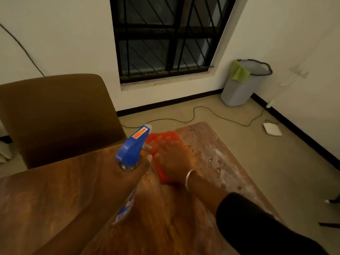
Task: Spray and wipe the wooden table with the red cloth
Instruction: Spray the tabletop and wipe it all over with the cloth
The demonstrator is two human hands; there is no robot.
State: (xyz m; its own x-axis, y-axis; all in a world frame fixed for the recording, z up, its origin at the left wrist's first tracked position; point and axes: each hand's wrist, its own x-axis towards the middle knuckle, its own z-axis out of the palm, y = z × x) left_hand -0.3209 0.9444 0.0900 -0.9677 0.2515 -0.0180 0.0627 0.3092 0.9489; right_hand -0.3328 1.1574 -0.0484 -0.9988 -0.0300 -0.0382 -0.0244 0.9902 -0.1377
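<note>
My left hand [136, 173] grips a spray bottle [133, 144] with a blue trigger head and an orange label, held above the wooden table [55, 196], nozzle pointing toward the far corner. Just right of the bottle, my right hand [173, 159] presses flat on the red cloth [161, 138] lying on the table top; a metal bangle circles that wrist. The hand is motion-blurred. The table's far right part [217, 159] looks pale and wet, with droplets.
A brown chair back [55, 115] stands against the table's far left edge. On the floor beyond lie a thin cable [202, 109] and a white flat device [272, 128]. A grey bin [242, 83] with a green cloth stands in the corner under the barred window [165, 37].
</note>
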